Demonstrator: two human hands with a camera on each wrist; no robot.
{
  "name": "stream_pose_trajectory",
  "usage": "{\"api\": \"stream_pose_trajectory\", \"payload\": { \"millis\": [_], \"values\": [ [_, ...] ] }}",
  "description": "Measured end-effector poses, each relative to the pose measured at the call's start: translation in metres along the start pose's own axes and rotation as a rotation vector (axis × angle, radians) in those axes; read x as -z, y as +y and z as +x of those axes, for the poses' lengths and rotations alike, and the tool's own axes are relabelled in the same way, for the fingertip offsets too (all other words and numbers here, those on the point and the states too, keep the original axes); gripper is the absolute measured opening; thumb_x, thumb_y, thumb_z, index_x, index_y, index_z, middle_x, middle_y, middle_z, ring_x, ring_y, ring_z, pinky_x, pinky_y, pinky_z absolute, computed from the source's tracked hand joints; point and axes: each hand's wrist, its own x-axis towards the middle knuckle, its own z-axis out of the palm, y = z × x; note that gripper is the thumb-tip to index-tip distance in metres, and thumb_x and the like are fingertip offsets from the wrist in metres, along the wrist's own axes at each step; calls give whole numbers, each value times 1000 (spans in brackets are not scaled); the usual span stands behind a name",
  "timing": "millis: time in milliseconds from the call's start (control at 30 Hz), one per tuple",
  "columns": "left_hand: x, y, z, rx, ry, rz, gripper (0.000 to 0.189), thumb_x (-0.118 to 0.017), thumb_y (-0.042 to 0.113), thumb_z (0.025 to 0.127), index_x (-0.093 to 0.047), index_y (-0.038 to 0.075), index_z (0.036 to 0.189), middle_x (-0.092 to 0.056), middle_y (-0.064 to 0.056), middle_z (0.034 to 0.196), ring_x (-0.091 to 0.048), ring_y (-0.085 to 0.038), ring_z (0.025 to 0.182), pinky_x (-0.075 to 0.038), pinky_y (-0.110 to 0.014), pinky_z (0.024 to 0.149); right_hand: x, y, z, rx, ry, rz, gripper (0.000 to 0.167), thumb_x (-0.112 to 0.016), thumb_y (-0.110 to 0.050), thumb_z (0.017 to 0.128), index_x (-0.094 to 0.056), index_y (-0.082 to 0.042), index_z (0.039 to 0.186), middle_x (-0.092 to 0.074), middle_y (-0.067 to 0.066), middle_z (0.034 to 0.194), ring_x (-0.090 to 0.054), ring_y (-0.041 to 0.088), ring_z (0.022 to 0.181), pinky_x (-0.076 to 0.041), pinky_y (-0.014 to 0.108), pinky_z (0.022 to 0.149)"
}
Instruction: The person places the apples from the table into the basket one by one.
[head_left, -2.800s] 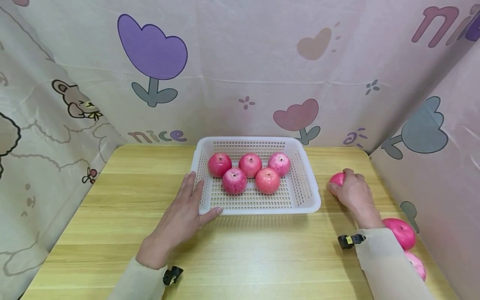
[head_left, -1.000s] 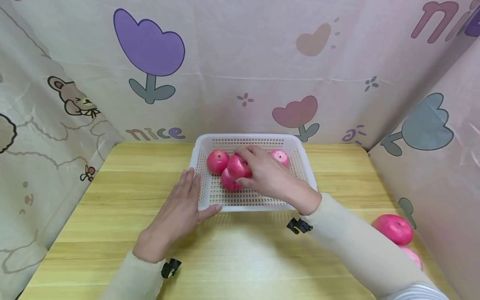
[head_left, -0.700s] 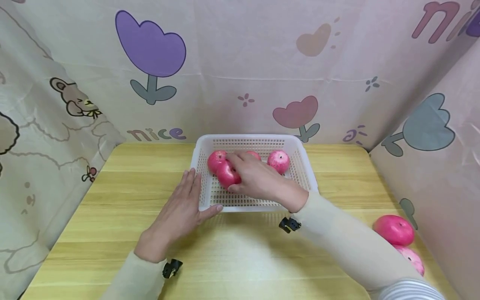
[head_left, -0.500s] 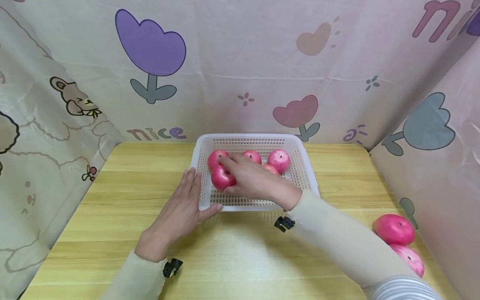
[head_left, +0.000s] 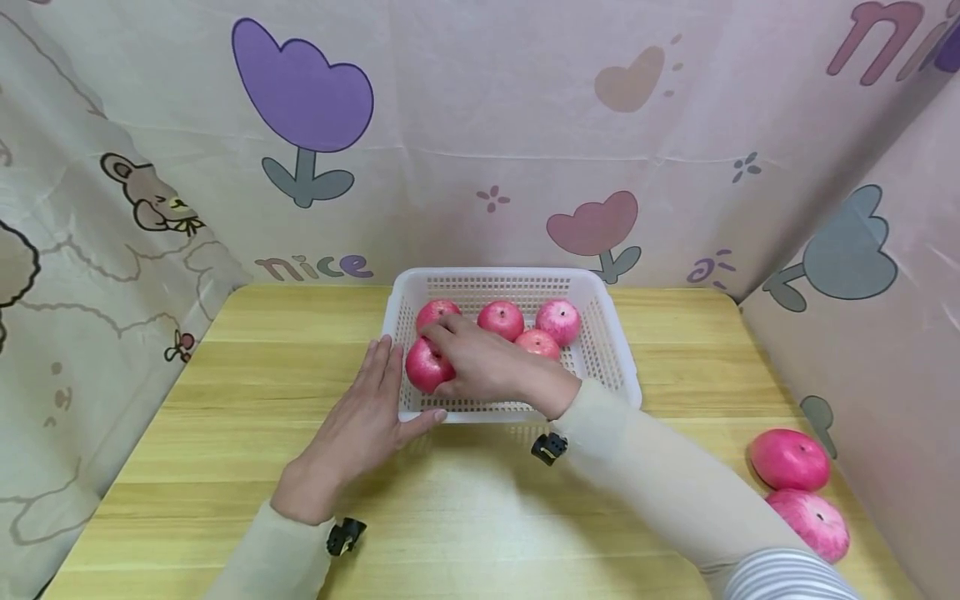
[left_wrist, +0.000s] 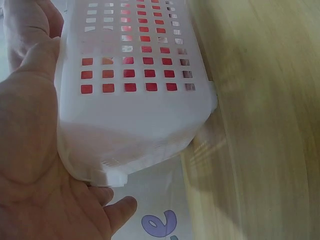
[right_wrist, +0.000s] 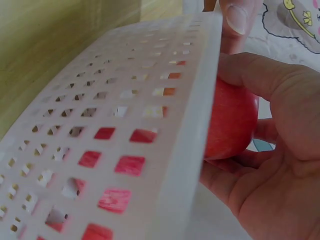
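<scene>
One apple, gripped in the curled right hand; we place it leftward of that palm, at the left end of the basket, near the left hand, straight-fingered against the rim.

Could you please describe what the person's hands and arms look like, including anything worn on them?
The left hand and right hand wear no gloves. Plain cream sleeves reach both wrists, with grey-and-white striped cloth further up on the right. A small black device sits at each wrist.
</scene>
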Motion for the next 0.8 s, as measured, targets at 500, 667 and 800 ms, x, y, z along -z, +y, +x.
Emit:
{"api": "stream_pose_trajectory", "payload": {
  "millis": [500,667,800],
  "values": [
    [0,1,1,20,-18,-5,122,-53,83,91,-11,-3,167,0,-24,177,-3,-44,163,-29,-61,123,-10,4,8,13,-74,-8,85,-84,-33,90,-42,-14,162,-47,8,161,-56,25,140,-49,43,116],
    [0,1,2,18,-16,-3,122,-54,83,91,-11,-2,168,-1,-23,177,-3,-44,163,-31,-62,122,-14,4,10,16,-91,-21,84,-83,-33,91,-43,-15,161,-46,7,162,-56,21,139,-50,41,115],
    [0,1,2,23,-20,-4,122,-55,82,91,-11,-2,168,-1,-23,177,-2,-43,164,-31,-61,122,-16,3,12,24,-108,-34,83,-82,-32,92,-42,-15,162,-46,8,162,-56,21,139,-50,41,115]
  ]
}}
